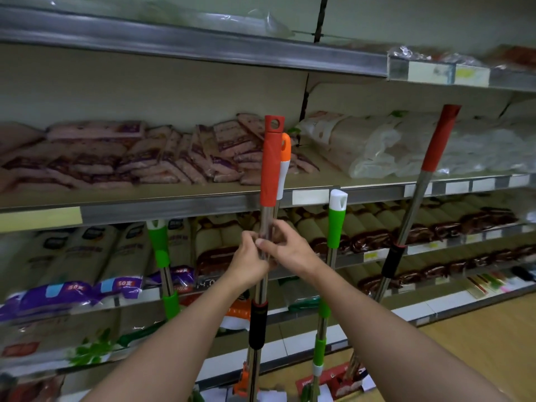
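A mop with a red grip and steel pole point(269, 169) stands upright in front of the shop shelves. My left hand point(251, 261) and my right hand point(285, 246) both hold its steel pole just below the red grip, fingers curled round it. A black collar point(258, 324) sits lower on the same pole. Just behind it stands a second mop with an orange and white handle top point(284, 158).
Other mops lean on the shelving: a green-handled mop point(336, 224) to the right, another green mop point(162, 256) to the left, a red-handled mop point(435, 146) far right. Shelves point(185, 203) hold packets and bags. Wooden floor point(478, 329) lies at lower right.
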`<act>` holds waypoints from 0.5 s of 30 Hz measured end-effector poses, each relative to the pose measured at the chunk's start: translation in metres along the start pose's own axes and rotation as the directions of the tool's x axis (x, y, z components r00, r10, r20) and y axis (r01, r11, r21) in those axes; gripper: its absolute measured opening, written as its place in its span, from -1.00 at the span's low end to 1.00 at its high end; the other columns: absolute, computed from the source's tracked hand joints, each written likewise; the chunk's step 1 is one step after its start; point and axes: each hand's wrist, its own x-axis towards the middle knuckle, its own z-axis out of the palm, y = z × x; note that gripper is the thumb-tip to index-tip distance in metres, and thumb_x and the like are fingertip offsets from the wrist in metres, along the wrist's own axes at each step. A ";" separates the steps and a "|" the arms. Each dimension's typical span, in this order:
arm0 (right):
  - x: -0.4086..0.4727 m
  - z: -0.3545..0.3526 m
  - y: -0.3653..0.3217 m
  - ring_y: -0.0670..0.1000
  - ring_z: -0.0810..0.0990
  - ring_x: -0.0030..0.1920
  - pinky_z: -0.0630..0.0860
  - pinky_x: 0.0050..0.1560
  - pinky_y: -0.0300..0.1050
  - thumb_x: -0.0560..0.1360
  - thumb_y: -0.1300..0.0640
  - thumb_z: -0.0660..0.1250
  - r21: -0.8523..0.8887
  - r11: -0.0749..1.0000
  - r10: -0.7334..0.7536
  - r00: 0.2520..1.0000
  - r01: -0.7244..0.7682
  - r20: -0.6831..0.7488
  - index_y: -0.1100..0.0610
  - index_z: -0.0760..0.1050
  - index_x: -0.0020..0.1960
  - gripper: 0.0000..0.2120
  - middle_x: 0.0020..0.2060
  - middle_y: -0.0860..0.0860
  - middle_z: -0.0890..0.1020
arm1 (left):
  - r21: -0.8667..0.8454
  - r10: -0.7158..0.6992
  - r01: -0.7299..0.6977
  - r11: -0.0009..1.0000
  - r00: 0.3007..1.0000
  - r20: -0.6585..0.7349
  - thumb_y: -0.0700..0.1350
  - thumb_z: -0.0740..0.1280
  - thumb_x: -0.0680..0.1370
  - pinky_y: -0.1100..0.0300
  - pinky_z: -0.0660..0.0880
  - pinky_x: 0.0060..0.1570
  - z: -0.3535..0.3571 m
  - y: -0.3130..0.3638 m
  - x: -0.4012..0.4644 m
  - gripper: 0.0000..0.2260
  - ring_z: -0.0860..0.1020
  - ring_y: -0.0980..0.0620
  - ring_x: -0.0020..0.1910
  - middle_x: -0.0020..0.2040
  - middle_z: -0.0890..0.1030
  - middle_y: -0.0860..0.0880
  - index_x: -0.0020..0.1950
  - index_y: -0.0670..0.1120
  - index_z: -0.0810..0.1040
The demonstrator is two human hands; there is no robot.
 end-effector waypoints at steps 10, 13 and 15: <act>-0.018 0.001 -0.045 0.02 0.65 -0.16 0.59 0.06 0.05 0.53 -0.25 0.15 0.266 0.942 -0.166 0.973 0.205 -0.163 0.07 0.48 0.07 -0.59 -0.22 0.05 0.65 | 0.164 -0.006 -0.024 0.986 0.984 0.178 0.00 0.37 0.51 0.15 0.48 0.07 -0.004 0.010 -0.030 -0.78 0.56 0.07 0.01 0.02 0.60 0.00 0.10 -0.04 0.53; -0.030 0.005 -0.050 0.07 0.65 -0.18 0.54 0.11 0.17 0.54 -0.27 0.09 0.201 0.955 -0.197 0.973 0.218 -0.120 0.03 0.44 -0.05 -0.62 -0.32 0.02 0.62 | 0.185 0.007 -0.038 0.982 0.987 0.163 -0.01 0.37 0.51 0.18 0.49 -0.03 -0.007 0.014 -0.044 -0.81 0.58 0.07 -0.07 -0.05 0.63 -0.04 0.01 -0.10 0.57; -0.040 0.005 -0.055 0.09 0.66 -0.16 0.53 0.12 0.19 0.54 -0.28 0.07 0.152 0.961 -0.220 0.971 0.233 -0.097 0.02 0.42 -0.03 -0.61 -0.32 0.01 0.63 | 0.194 0.012 -0.042 0.980 0.988 0.151 -0.02 0.38 0.50 0.17 0.50 -0.05 -0.008 0.018 -0.055 -0.84 0.59 0.05 -0.10 -0.08 0.63 -0.05 -0.05 -0.10 0.59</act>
